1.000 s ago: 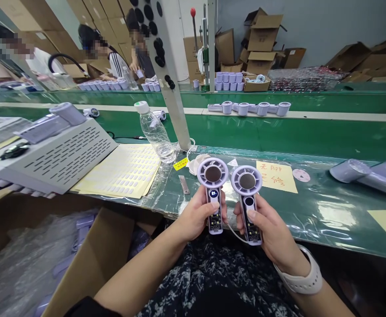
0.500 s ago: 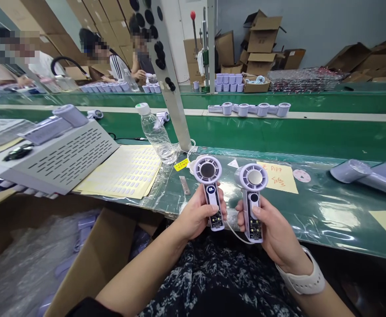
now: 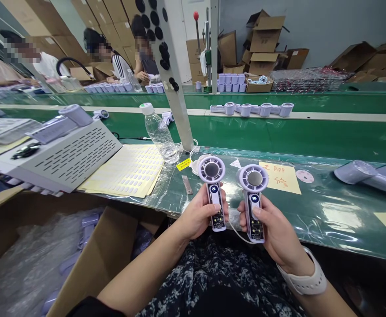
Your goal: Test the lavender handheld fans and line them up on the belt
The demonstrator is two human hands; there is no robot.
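Observation:
My left hand [image 3: 201, 211] is closed around the handle of a lilac handheld fan [image 3: 212, 170], thumb on the front strip below its lit display. A second lilac handheld fan [image 3: 254, 178] is gripped in my right hand [image 3: 274, 226], its display lit too and my thumb pressing on the strip. Both fans stand upright, heads up, with bare circuit boards showing low on the handles. A thin white cable [image 3: 241, 234] hangs between the two handles; where its ends go is partly hidden. A wristband sits on my right wrist.
A tilted water bottle [image 3: 161, 134] stands beside a metal post [image 3: 180, 88]. Left are sticker sheets [image 3: 130, 174] and a slotted grey box [image 3: 70, 154] with a fan on top. More fans [image 3: 354, 171] lie right. An open carton [image 3: 103, 255] sits below. Co-workers sit across the green belt.
The right fan's display has gone from dark to lit, and the left one's reading has changed. The view has shifted slightly; both hands keep their grip.

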